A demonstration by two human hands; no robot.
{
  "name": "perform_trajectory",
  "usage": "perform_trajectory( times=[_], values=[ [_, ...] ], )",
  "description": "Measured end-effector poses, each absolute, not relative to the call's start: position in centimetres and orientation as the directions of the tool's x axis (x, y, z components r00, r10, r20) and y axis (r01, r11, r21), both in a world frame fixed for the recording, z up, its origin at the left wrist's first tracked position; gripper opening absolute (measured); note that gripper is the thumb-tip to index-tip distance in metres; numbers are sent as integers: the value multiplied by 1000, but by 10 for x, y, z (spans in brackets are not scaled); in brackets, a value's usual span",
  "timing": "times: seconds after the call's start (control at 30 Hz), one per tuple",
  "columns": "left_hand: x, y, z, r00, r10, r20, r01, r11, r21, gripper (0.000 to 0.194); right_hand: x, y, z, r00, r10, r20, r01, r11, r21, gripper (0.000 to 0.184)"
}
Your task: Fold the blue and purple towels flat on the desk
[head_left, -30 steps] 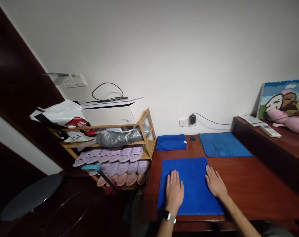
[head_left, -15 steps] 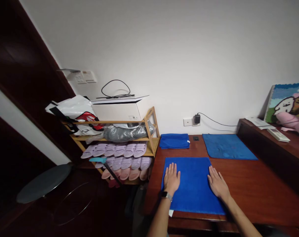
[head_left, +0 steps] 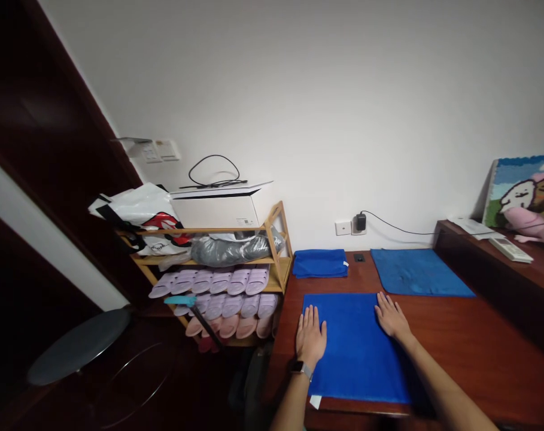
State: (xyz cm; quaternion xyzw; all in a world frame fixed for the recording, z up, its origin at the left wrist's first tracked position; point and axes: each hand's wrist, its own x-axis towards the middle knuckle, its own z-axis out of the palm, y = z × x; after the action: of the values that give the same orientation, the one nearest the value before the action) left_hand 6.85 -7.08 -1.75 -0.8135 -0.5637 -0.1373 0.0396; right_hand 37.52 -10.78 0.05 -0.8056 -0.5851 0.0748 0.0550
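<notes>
A bright blue towel [head_left: 355, 344] lies spread flat on the dark wooden desk [head_left: 473, 353] in front of me. My left hand [head_left: 310, 338] rests palm down on its left edge, fingers stretched out, a watch on the wrist. Palm down too, my right hand [head_left: 392, 317] lies near the towel's far right corner with fingers spread. Neither hand holds anything. Behind it sit a folded blue towel [head_left: 320, 263] and a paler blue cloth [head_left: 418, 273] laid flat.
A bamboo shoe rack [head_left: 272, 263] with several lilac and pink slippers stands left of the desk, a white box [head_left: 220, 206] on top. A black stool [head_left: 74, 344] is at lower left. A raised shelf [head_left: 500, 263] with a remote and plush toy lines the right. A charger hangs in the wall socket [head_left: 359, 222].
Both hands slid apart and toward the towel's far end, the left hand to its left edge, the right to its right corner. The view shifted slightly.
</notes>
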Motion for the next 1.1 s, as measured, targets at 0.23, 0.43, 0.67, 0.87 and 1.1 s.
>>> perform_trajectory(
  times=[0.23,0.43,0.67,0.87,1.1],
  values=[
    [94,-74,-7,384,861,334,891,-440,110,59,382,-103,-25,269,963,34,944,-257,-206,70],
    [216,-73,7,613,755,234,742,-651,160,61,386,-100,-27,250,967,39,951,-238,-198,71],
    [186,-41,-5,567,811,144,790,-584,184,61,388,-99,-31,271,962,44,943,-256,-214,70],
    [81,-14,-1,328,927,184,932,-349,98,61,385,-101,-23,287,958,16,939,-278,-203,72],
    [77,-12,-12,333,910,249,927,-364,91,60,384,-102,-16,270,963,-2,947,-266,-182,72]
  ],
)
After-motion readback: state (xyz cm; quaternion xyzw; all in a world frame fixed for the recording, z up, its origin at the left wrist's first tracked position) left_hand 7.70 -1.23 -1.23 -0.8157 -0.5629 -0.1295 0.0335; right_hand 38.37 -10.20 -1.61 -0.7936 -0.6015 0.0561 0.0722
